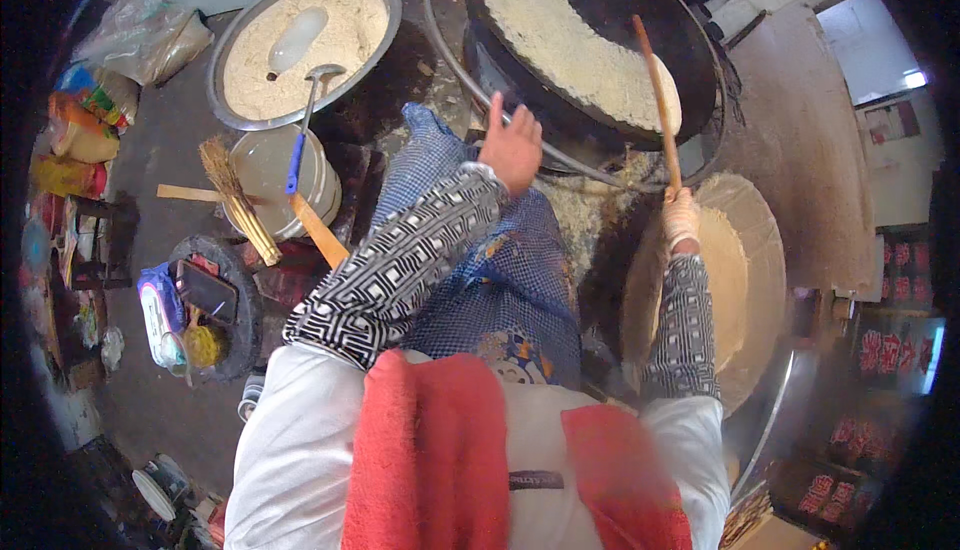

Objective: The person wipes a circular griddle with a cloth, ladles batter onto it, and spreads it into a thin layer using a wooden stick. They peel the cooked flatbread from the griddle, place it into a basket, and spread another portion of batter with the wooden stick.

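Note:
My right hand (681, 220), in a pale glove, grips the lower end of a long wooden stick (660, 103). The stick reaches over a round black griddle (622, 6), where pale batter (551, 47) lies in a broad curved band. Dark griddle surface shows inside and to the right of that band. My left hand (514, 146) is bare, fingers spread, next to the metal ring (570, 163) around the griddle; whether it touches the ring I cannot tell. Below my right hand stands a wide plastic-lined basin (761, 280) holding tan batter or meal (724, 280).
At upper left, a metal basin (217, 92) of beige batter holds a ladle (302, 129) with a blue handle. A bucket (326, 190) stands below it, with a straw brush (232, 197) across its top. A phone (206, 291) and a wipes pack (157, 313) rest on a round stool (251, 325).

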Available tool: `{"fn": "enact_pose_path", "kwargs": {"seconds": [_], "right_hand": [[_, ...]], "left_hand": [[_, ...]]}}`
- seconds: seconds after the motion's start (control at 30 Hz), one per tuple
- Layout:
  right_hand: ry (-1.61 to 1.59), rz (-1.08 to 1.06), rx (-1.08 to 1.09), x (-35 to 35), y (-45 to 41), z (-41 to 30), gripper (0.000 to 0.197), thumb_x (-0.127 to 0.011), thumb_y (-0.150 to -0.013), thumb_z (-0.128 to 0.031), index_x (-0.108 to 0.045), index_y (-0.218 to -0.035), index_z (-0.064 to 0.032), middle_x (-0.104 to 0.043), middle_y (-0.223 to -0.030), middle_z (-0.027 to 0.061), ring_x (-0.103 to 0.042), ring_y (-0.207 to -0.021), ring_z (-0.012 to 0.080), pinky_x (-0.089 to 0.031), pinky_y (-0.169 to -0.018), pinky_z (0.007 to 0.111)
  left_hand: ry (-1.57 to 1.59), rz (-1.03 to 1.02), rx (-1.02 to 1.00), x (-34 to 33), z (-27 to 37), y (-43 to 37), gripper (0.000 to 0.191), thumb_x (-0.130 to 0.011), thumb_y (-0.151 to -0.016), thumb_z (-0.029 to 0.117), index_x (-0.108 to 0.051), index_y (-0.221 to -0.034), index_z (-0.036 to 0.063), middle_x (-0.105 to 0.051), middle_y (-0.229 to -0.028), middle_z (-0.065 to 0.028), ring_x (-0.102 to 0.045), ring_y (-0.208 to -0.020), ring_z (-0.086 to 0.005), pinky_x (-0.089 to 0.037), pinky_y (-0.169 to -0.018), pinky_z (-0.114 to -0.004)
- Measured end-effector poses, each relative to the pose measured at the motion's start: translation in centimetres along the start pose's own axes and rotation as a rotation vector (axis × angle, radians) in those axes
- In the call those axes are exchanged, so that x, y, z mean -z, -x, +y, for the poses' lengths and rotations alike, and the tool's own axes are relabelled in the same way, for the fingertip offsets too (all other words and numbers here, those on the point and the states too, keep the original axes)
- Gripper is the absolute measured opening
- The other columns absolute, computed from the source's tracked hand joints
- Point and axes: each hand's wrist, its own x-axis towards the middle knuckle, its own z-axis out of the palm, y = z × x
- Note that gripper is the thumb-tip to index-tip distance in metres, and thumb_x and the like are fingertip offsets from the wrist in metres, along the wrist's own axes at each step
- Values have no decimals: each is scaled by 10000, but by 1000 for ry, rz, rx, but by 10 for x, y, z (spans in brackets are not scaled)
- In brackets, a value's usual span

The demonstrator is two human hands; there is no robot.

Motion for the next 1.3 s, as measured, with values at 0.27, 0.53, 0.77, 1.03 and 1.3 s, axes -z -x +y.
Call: {"fn": "enact_pose_path", "kwargs": {"seconds": [0.27, 0.53, 0.77, 1.03, 1.3], "right_hand": [[40, -38, -78, -3, -10, 14, 273, -465, -930, -325, -528, -931, -60, -624, -888, 258, -579, -846, 453, -448, -714, 512], [25, -48, -58, -2, -6, 10, 300, -460, -926, -337, -522, -971, -47, -623, -841, 263, -595, -807, 457, -454, -703, 536], [-139, -180, 90, 12, 15, -33, 179, -484, -905, -269, -527, -938, -99, -631, -793, 226, -610, -760, 421, -475, -663, 504], [-71, -44, -91, 14, -6, -12, 331, -441, -929, -353, -544, -977, -42, -634, -865, 261, -621, -845, 403, -477, -722, 500], [-18, 23, -64, 26, -4, -7, 320, -458, -918, -320, -546, -962, -15, -654, -822, 221, -637, -786, 390, -492, -697, 485]], "left_hand": [[-202, 6, -61, -4, -4, 17, 447, -402, -872, 141, -485, -1242, -96, -487, -1314, -225, -401, -1289, -320, -106, -1089, -636], [-186, -29, 31, -14, -25, 13, 437, -407, -874, 165, -511, -1237, -54, -485, -1334, -180, -404, -1295, -274, -66, -1090, -639], [-198, 34, 40, -17, -58, 14, 421, -428, -870, 160, -527, -1235, -26, -515, -1306, -135, -427, -1265, -253, -64, -1081, -638], [-170, -30, 62, -6, -69, 8, 424, -437, -858, 155, -538, -1246, 18, -483, -1357, -98, -412, -1282, -254, -45, -1074, -654], [-217, -59, 142, -7, -89, 3, 415, -483, -819, 145, -565, -1215, 51, -495, -1343, -57, -421, -1261, -239, -42, -1060, -675]]}}
